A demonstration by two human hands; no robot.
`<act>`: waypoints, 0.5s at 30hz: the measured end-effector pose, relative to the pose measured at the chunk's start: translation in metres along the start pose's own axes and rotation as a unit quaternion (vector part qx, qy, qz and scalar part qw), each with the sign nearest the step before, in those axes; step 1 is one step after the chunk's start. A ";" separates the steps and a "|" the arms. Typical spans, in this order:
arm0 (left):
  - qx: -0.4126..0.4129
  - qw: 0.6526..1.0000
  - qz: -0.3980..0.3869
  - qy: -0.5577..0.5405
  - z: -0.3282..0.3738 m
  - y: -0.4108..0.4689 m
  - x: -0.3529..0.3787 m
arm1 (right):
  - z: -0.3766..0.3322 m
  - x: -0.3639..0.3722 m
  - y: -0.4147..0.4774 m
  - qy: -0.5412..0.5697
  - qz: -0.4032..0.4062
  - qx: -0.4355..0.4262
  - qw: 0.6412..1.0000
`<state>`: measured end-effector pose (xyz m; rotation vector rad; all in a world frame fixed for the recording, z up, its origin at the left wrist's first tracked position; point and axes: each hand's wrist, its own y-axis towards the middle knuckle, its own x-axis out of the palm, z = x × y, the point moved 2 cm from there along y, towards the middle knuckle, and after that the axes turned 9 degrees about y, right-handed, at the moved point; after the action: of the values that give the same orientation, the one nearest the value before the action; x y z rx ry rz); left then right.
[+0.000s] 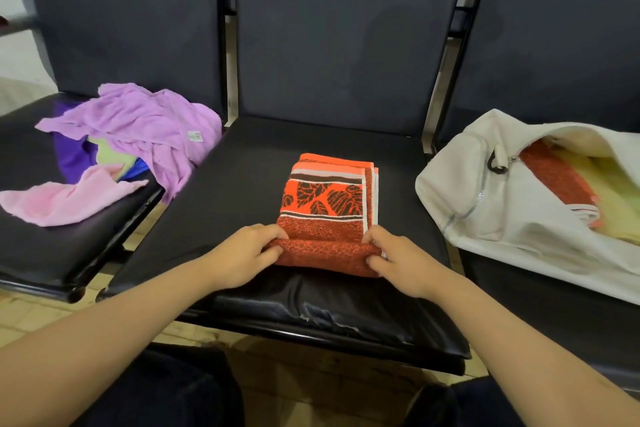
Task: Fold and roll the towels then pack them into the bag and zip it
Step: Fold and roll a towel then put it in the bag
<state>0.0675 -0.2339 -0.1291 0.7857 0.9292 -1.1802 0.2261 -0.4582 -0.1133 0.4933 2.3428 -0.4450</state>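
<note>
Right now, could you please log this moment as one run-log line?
stage: orange towel partly rolled | left hand: grips roll | right hand: grips roll | bag: unzipped, towels inside

- A single view, worn on the person's head, looks forward and down onto a row of dark seats.
- The middle seat (242, 184) sits in the centre, its backrest filling the top of the frame.
- The lens is wide: the left seat (52, 253) and right seat (554, 322) both fit, their frames leaning outward.
- It is near: both forearms enter from the bottom corners, and the left hand (242, 255) and right hand (405, 263) meet on the orange towel (325, 198) just below centre.
- The person's legs (166, 392) and the floor (304, 378) line the bottom edge.
</note>
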 end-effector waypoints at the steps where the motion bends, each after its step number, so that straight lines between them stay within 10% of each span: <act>1: -0.014 0.999 0.008 -0.035 0.002 0.001 0.000 | 0.000 -0.001 0.001 0.017 0.009 0.005 1.000; 9: -0.078 0.993 0.038 -0.085 0.002 0.009 0.015 | 0.001 0.003 0.005 -0.008 0.070 0.040 0.997; 15: 0.063 0.988 0.093 0.103 0.004 0.013 0.003 | -0.004 0.002 0.005 -0.180 0.099 -0.105 0.973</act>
<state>0.0816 -0.2356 -0.1303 1.0898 0.9335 -1.0133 0.2247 -0.4517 -0.1132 0.4935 1.9421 -0.1719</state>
